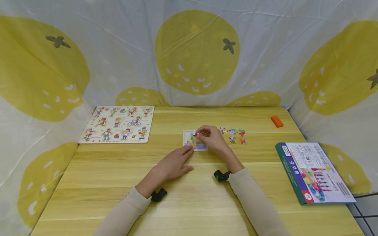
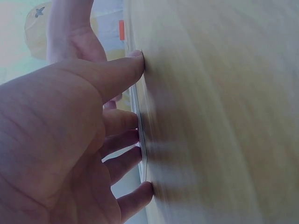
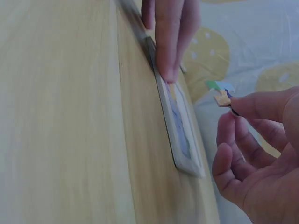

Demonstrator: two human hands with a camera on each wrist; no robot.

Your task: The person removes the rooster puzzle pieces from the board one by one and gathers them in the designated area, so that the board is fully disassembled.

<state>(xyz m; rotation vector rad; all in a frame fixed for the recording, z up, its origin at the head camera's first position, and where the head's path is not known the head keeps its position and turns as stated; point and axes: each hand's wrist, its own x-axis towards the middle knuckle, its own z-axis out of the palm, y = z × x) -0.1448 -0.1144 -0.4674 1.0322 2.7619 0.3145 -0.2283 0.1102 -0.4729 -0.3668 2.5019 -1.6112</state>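
Pinching a small puzzle piece (image 3: 223, 98) between thumb and fingertips, the right hand (image 1: 213, 139) holds it above the puzzle tray (image 3: 189, 166), not touching it. The left hand (image 1: 174, 163) lies with fingers extended, gripping nothing, fingertips resting at the tray's near edge. Risk noted: the pinch covers only part of the piece, so a slip could drop or turn it. Uneven left-hand pressure might slide the tray. Loose pieces (image 1: 232, 131) beside the right hand could be scattered by a careless sweep.
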